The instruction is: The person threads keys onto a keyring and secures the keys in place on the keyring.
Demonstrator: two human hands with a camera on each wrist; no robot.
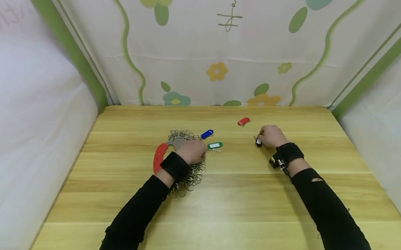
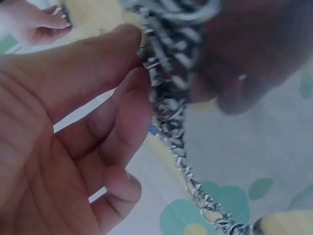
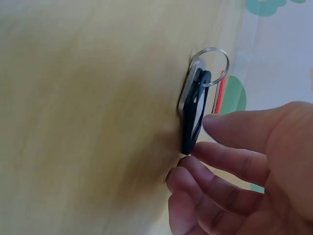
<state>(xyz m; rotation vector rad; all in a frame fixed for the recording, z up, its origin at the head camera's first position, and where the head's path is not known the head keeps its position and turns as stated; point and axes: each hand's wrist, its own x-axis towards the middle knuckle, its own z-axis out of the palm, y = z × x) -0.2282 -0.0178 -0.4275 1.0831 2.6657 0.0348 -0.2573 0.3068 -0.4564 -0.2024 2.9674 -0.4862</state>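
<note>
My left hand (image 1: pixel 191 151) is over a large key holder with a red handle (image 1: pixel 159 157), a grey plate and many small metal hooks and rings (image 1: pixel 192 179) round its edge. In the left wrist view the thumb and forefinger pinch one of the metal hooks (image 2: pixel 168 105). Off to the right, my right hand (image 1: pixel 272 135) holds a black key tag (image 3: pixel 193 117) between thumb and forefinger, just above the table. A split ring (image 3: pixel 227 63) joins the tag to a silver key (image 3: pixel 188 90).
Beside the key holder lie a blue key tag (image 1: pixel 207 134) and a green key tag (image 1: pixel 215 145) with its key. Farther back is a red key tag (image 1: pixel 244 121). The wooden table (image 1: pixel 232 212) is bounded by a flowered cloth wall (image 1: pixel 185 60) behind and white cloth sides.
</note>
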